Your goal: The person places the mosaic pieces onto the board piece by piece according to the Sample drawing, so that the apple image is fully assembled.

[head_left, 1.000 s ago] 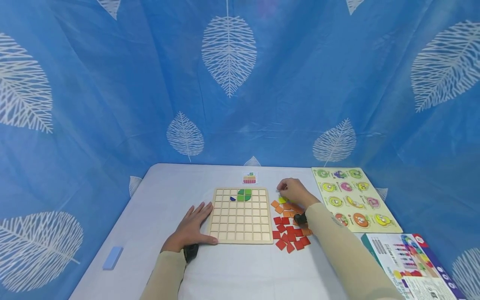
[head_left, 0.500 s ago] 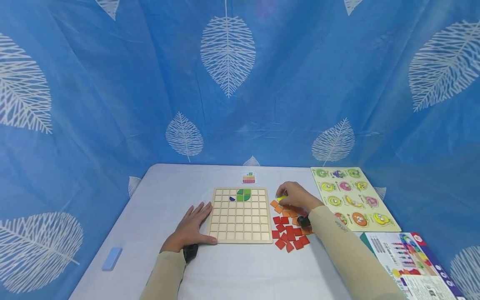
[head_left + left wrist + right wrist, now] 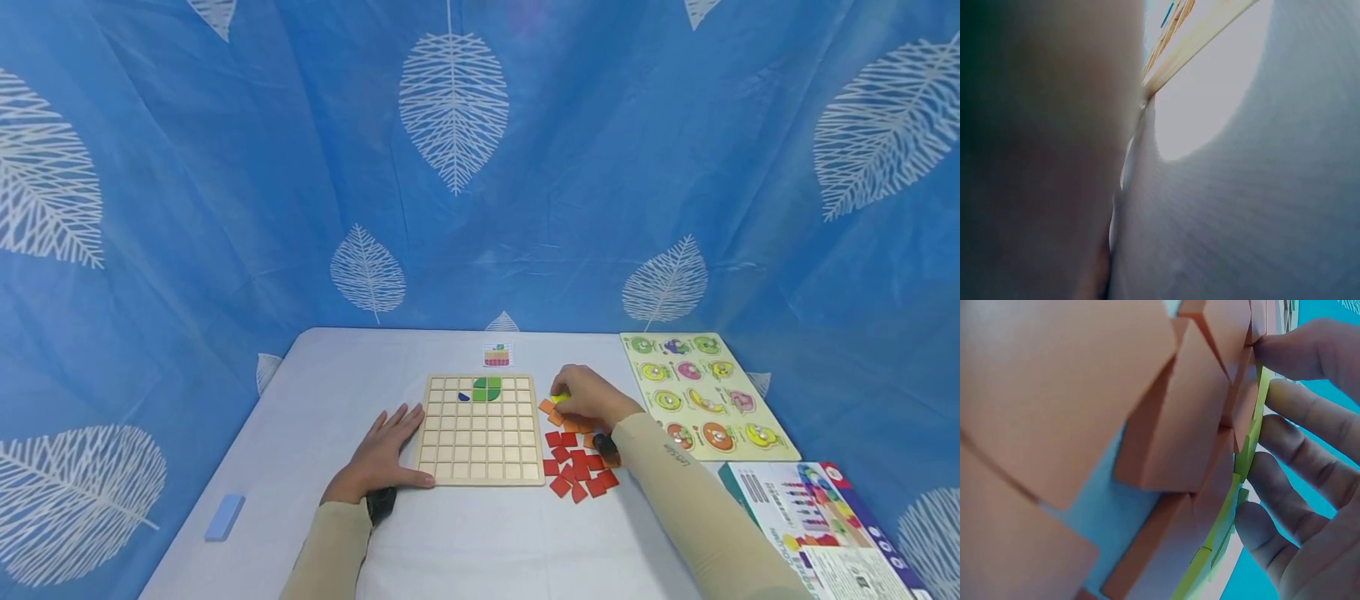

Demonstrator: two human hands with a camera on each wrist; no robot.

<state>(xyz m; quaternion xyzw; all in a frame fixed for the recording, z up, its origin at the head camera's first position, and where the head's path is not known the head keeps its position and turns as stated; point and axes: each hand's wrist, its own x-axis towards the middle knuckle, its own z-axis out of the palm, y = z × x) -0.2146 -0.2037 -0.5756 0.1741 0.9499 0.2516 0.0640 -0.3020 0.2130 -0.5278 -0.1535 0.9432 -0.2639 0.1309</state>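
My left hand (image 3: 378,458) lies with spread fingers at the left edge of the wooden grid board (image 3: 480,486); its thumb reaches the lower left corner. Green tiles (image 3: 480,395) form a leaf shape in the board's top rows, with a dark blue piece (image 3: 463,397) left of them. Right of the board, my right hand (image 3: 592,393) bends over the pile and pinches a yellow tile (image 3: 560,398). In the right wrist view, the thumb and fingertips meet a row of yellow tiles (image 3: 1249,450) behind orange tiles (image 3: 1175,425). The left wrist view is mostly blurred hand.
Red tiles (image 3: 579,467) lie scattered near the board's lower right. A small picture card (image 3: 498,356) is behind the board. Farther right are a fruit puzzle board (image 3: 701,396) and a printed box (image 3: 813,525). A light blue block (image 3: 224,517) sits at far left.
My right hand has lowered slightly onto the yellow tiles, and a yellow one now shows between its thumb and fingers. The left hand and the board pieces have stayed in place.
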